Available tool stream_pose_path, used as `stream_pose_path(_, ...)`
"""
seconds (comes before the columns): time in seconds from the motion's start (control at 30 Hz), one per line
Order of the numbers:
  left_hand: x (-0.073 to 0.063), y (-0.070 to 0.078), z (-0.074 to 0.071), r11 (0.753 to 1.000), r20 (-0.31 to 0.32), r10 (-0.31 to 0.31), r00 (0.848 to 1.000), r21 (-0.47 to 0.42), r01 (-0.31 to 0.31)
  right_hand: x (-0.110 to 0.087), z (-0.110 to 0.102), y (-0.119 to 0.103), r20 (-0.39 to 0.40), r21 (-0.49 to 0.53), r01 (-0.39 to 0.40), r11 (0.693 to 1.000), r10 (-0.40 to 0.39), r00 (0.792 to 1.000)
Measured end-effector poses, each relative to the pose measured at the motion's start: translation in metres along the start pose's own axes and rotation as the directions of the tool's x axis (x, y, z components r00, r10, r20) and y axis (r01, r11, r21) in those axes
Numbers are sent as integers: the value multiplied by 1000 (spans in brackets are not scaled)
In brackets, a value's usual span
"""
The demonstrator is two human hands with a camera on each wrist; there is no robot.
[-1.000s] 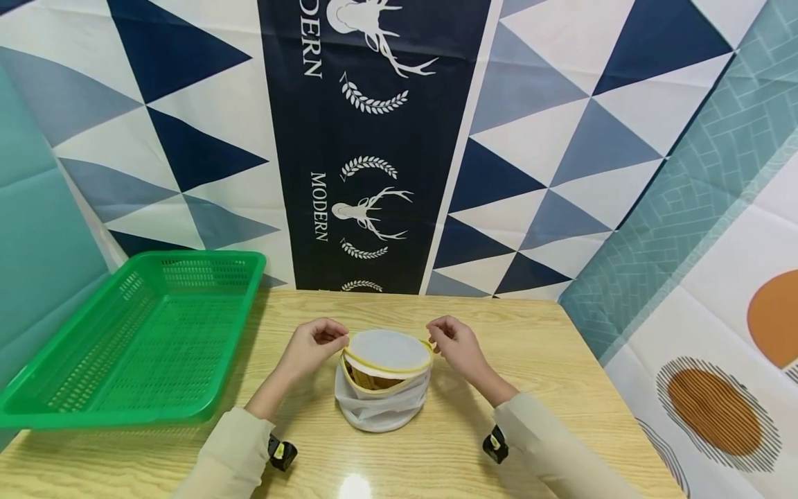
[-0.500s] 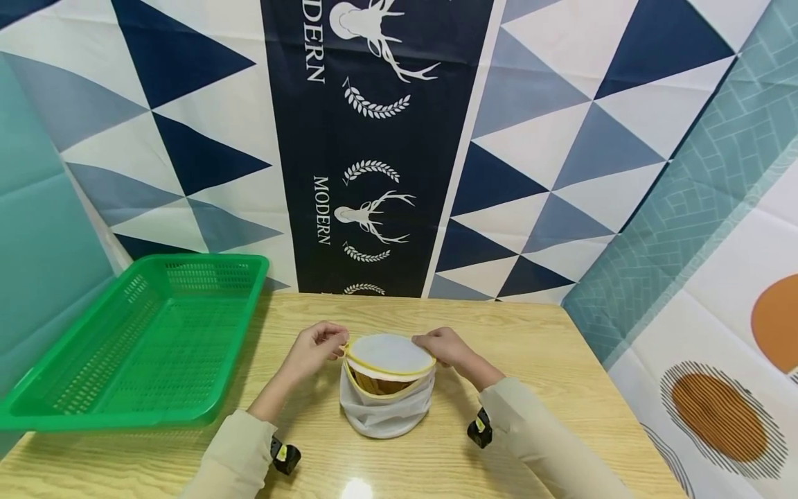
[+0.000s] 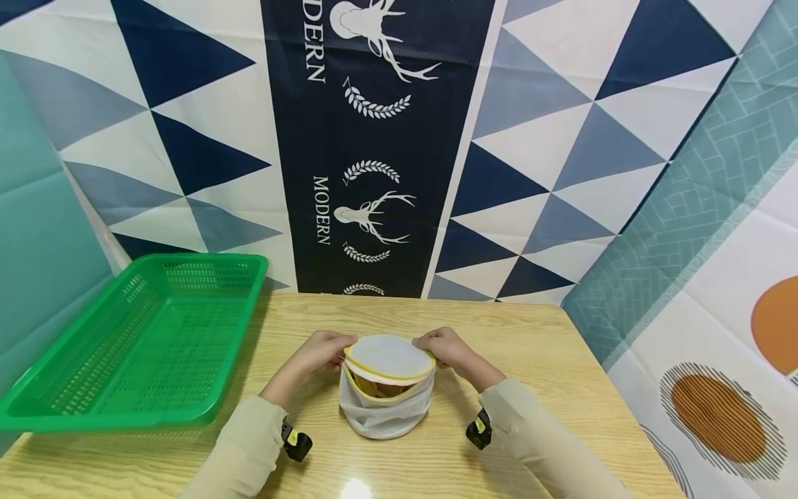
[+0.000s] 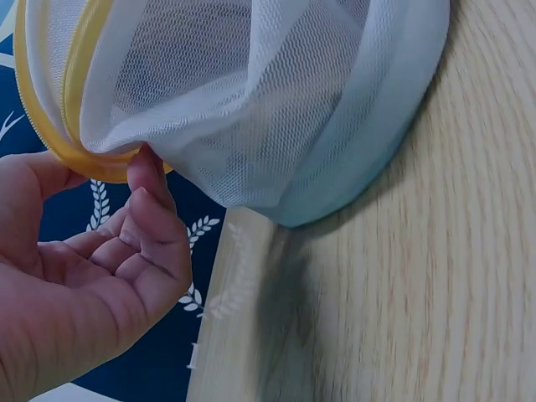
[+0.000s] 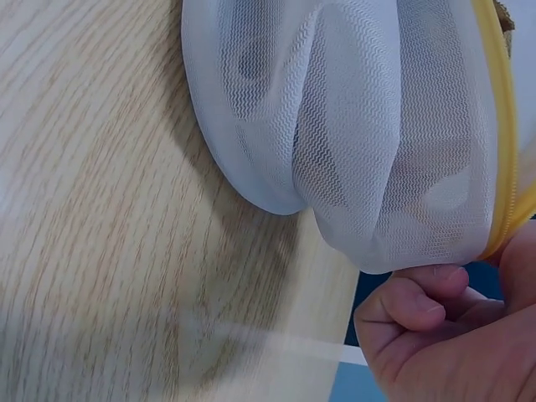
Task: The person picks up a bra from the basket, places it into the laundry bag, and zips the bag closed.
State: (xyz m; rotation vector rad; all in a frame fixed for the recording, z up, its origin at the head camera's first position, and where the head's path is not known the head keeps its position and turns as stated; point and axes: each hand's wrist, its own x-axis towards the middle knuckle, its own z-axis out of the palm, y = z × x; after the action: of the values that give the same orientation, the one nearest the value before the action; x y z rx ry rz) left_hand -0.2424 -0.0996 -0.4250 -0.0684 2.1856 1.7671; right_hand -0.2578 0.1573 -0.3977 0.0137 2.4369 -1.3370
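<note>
A round white mesh laundry bag with a yellow zipper stands on the table between both hands. Its white lid lies over the top, and the zipper gapes at the front. Through the gap some brownish-yellow contents show, too dark to identify. My left hand pinches the yellow zipper edge at the bag's left side; in the left wrist view the thumb and fingers meet at the yellow band. On the opposite side my right hand grips the rim, thumb on top of the lid.
A green plastic basket with perforated sides stands at the left of the wooden table. Behind the table hangs a patterned cloth. Black wrist cameras sit on both wrists, close above the tabletop.
Over the last second my right hand has moved in and taken hold of the bag's right rim. More recently my left hand has shifted right, its thumb now over the lid's left edge.
</note>
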Motion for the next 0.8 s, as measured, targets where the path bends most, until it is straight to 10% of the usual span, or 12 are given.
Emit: stream_pose_path(0.8,-15,31,-9,993,50,70,996,90,-75,-16,-13,-18,31,49,-9,999,7,999)
